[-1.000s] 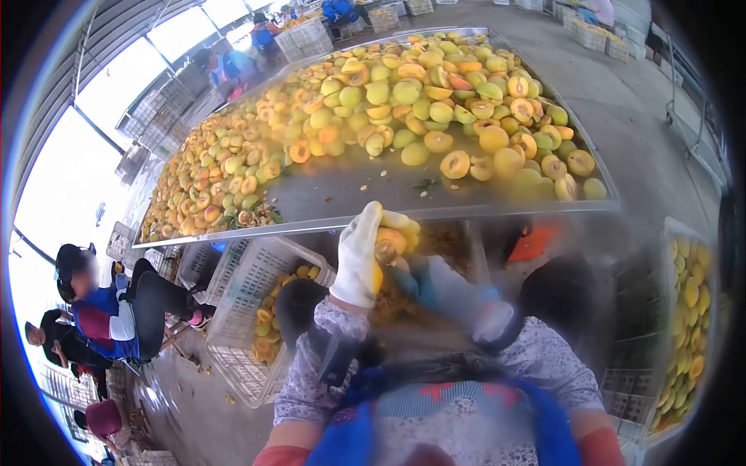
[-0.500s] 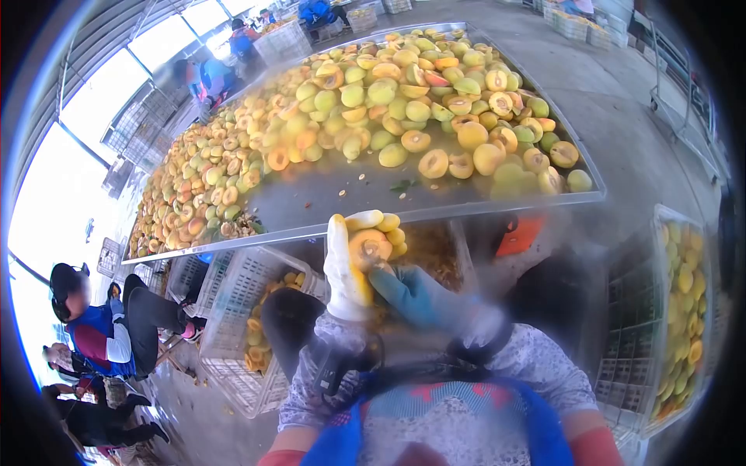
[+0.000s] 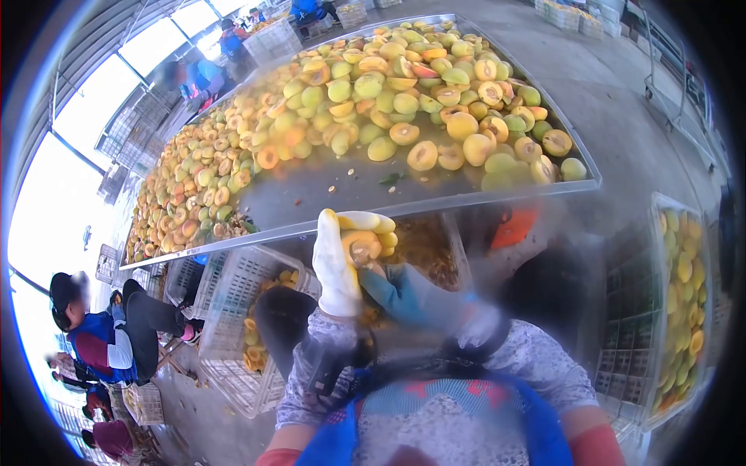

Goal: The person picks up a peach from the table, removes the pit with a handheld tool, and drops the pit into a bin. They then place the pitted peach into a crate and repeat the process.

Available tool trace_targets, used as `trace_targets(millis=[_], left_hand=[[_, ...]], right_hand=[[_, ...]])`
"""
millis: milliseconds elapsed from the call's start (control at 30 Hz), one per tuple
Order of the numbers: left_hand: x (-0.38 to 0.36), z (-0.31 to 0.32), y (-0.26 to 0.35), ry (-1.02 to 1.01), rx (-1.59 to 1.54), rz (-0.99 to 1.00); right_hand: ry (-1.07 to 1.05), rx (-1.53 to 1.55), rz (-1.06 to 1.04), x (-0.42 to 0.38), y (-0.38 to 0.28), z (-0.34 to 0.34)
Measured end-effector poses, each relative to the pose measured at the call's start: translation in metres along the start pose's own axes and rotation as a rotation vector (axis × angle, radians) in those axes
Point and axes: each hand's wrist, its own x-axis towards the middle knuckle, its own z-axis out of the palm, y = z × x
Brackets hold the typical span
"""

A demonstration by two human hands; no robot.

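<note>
In front of my chest, below the table's near edge, my left hand (image 3: 337,268) wears a white glove with yellow-stained fingers. Its fingers curl around a halved yellow peach (image 3: 361,248), cut face towards me, with a brownish hollow in the middle. My right hand (image 3: 404,291), in a blue-grey glove, is closed against the lower side of that peach half. Whatever its fingers hold is hidden. Beyond both hands, the metal table (image 3: 311,203) carries a big heap of peaches (image 3: 373,85), many halved, some with the cut face up.
A white crate (image 3: 233,334) with peach pieces stands left of my knees; another crate (image 3: 657,311) full of peaches is at my right. Under the table edge sits a container of brownish scraps (image 3: 423,252). An orange object (image 3: 514,227) is nearby. A seated person (image 3: 101,334) works at left.
The view has shifted slightly, so the table and both hands appear a little further left. My left hand still holds the peach half, and my right hand stays against it.
</note>
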Motion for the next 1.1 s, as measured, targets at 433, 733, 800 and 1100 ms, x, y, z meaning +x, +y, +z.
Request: trace_targets(millis=[433,733,800,1100], left_hand=[[0.01,-0.02,0.016,-0.249,0.053,-0.223],[0.009,0.008,-0.013,0.112,-0.211,-0.035],[0.011,0.01,-0.003,0.088,-0.005,-0.138],[0.004,0.014,0.018,-0.043,0.187,-0.224]], right_hand=[[0.064,-0.286,-0.028,-0.003,0.012,-0.014],[0.103,0.061,0.04,0.001,0.012,0.005],[0.115,-0.124,-0.001,-0.001,0.014,0.001],[0.195,-0.552,-0.141,-0.007,0.015,-0.021]])
